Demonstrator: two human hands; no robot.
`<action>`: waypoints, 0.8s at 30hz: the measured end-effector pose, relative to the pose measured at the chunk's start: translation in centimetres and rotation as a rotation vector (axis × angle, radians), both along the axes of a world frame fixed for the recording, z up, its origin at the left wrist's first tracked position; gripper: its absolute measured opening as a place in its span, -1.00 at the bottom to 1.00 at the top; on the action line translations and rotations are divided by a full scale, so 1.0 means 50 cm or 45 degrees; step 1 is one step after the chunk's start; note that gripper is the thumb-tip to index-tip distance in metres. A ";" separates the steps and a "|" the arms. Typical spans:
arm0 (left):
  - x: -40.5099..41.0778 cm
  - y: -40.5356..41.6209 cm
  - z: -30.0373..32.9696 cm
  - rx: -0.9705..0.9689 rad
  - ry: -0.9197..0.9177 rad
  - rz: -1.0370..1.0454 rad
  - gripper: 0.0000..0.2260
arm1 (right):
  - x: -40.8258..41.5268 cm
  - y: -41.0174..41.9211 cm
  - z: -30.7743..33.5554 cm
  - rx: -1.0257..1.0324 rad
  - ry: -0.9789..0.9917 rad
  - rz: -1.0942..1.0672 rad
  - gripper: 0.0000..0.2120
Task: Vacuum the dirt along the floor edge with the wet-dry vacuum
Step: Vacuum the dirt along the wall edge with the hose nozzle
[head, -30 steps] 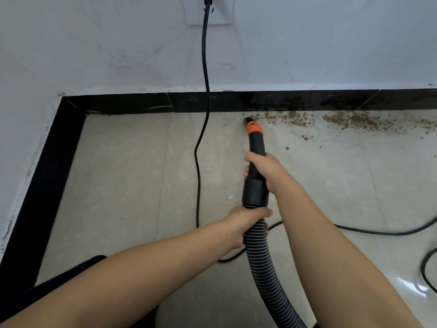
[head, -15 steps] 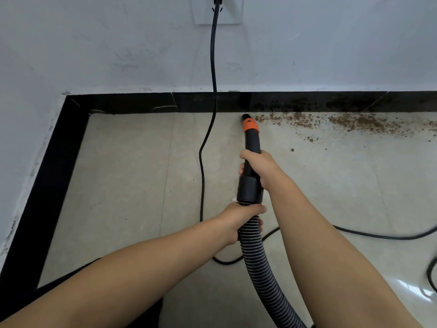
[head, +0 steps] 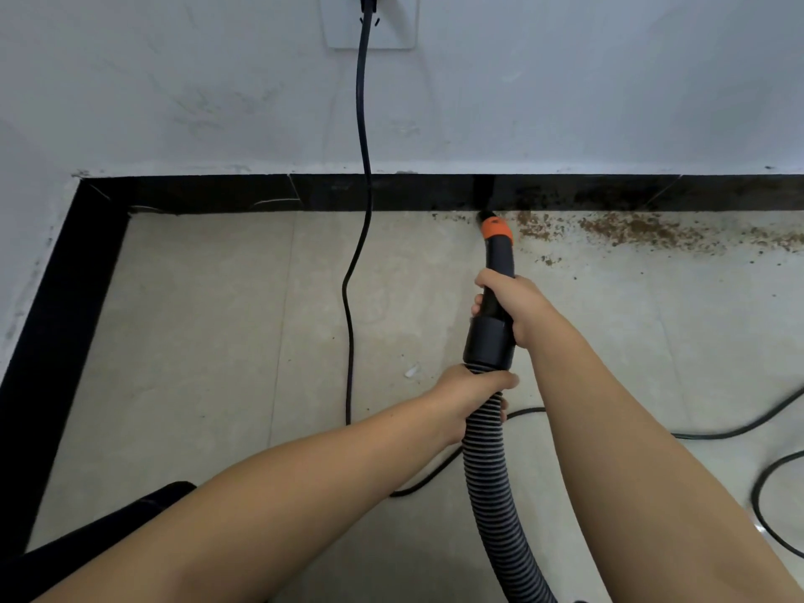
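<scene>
Dirt, a brown crumbly band, lies just beyond and right of the hands along the black skirting. Right hand grips the black vacuum nozzle with orange collar, its tip at the dirt's left end. Left hand wraps the ribbed grey hose. A black power cord hangs left of both hands.

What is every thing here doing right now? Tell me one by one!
Nozzle: tip at the baseboard, by the dirt.
Hose: held, bending down.
Left hand: grips the hose.
Right hand: grips the nozzle.
Dirt: scattered along the edge.
Power cord: plugged into the wall.
</scene>
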State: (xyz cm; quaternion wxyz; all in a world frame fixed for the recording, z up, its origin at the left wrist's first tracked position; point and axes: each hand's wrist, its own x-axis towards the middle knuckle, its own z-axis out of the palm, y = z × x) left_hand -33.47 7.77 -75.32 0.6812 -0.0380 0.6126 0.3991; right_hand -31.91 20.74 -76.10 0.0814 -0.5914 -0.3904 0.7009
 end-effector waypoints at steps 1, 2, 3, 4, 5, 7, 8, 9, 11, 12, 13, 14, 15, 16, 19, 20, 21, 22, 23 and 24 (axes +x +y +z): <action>-0.003 -0.007 -0.003 -0.007 0.004 0.022 -0.87 | -0.010 -0.008 0.001 -0.005 0.006 0.037 -0.88; -0.007 -0.014 -0.007 -0.013 0.008 0.038 -0.85 | -0.019 -0.016 0.002 -0.010 0.012 0.074 -0.88; -0.011 -0.021 -0.011 -0.018 0.011 0.049 -0.84 | -0.027 -0.024 0.001 -0.013 0.022 0.102 -0.88; -0.015 -0.025 -0.013 -0.021 0.013 0.059 -0.85 | -0.033 -0.029 0.001 -0.016 0.033 0.118 -0.89; -0.016 -0.027 -0.015 -0.022 0.012 0.064 -0.85 | -0.035 -0.030 -0.001 -0.017 0.039 0.126 -0.89; -0.014 -0.021 -0.014 -0.017 0.006 0.056 -0.87 | -0.031 -0.023 -0.003 -0.009 0.029 0.116 -0.89; -0.010 -0.014 -0.013 -0.010 0.004 0.046 -0.87 | -0.024 -0.015 -0.005 -0.003 0.019 0.091 -0.89; -0.005 -0.006 -0.011 0.000 0.002 0.033 -0.87 | -0.014 -0.005 -0.008 0.003 0.009 0.059 -0.88; 0.005 0.013 -0.007 0.017 -0.001 -0.005 -0.87 | 0.008 0.016 -0.013 0.021 -0.012 -0.006 -0.87; 0.009 0.022 -0.007 0.021 0.001 -0.024 -0.87 | 0.018 0.026 -0.013 0.028 -0.020 -0.033 -0.87; 0.011 0.031 -0.006 0.023 0.002 -0.040 -0.86 | 0.026 0.035 -0.014 0.033 -0.023 -0.057 -0.87; 0.014 0.039 -0.006 0.025 0.002 -0.050 -0.86 | 0.031 0.041 -0.014 0.036 -0.022 -0.073 -0.87; 0.015 0.045 -0.005 0.028 -0.003 -0.056 -0.86 | 0.034 0.047 -0.014 0.040 -0.022 -0.079 -0.87; 0.017 0.050 -0.006 0.027 -0.008 -0.058 -0.87 | 0.035 0.052 -0.014 0.043 -0.024 -0.077 -0.87; 0.017 0.052 -0.010 0.025 -0.014 -0.038 -0.87 | 0.032 0.053 -0.016 0.035 -0.019 -0.059 -0.87; 0.017 0.049 -0.011 0.023 -0.010 -0.029 -0.87 | 0.029 0.050 -0.016 0.027 -0.011 -0.043 -0.87; 0.015 0.043 -0.011 0.017 -0.002 -0.017 -0.87 | 0.024 0.045 -0.016 0.021 -0.002 -0.023 -0.86; 0.013 0.036 -0.012 0.008 0.007 0.002 -0.87 | 0.017 0.038 -0.016 0.014 0.008 -0.003 -0.86; 0.009 0.027 -0.012 -0.002 0.014 0.026 -0.87 | 0.008 0.029 -0.015 0.008 0.013 0.021 -0.87; 0.005 0.018 -0.013 -0.011 0.020 0.051 -0.87 | -0.003 0.020 -0.013 0.003 0.018 0.050 -0.87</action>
